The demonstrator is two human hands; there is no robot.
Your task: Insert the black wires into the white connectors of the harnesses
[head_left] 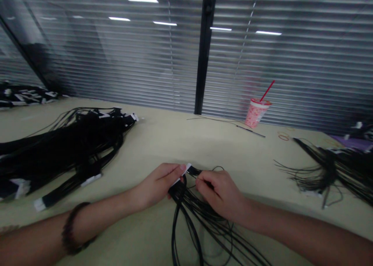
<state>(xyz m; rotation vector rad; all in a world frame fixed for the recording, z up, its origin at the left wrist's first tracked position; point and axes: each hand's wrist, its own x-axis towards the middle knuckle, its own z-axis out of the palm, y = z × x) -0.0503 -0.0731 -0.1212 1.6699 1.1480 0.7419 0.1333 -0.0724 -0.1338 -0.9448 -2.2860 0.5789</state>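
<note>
My left hand [164,184] is closed on the upper end of a bundle of black cables [201,211], its thumb pressing a white strip [188,167] there. Just to the right, my right hand [220,190] has its fingers curled at a short black stretch of cable beside the strip; what lies between its fingertips is hidden. From between the hands, the cables run down and rightward, some bending in loops, past the lower edge of the view.
A large heap of black cables [87,141] with white ends lies left. More thin cables [329,172] lie right. Near the window blinds stand a pink cup [256,113] with a red straw, a pen [251,131] and rubber bands [283,137].
</note>
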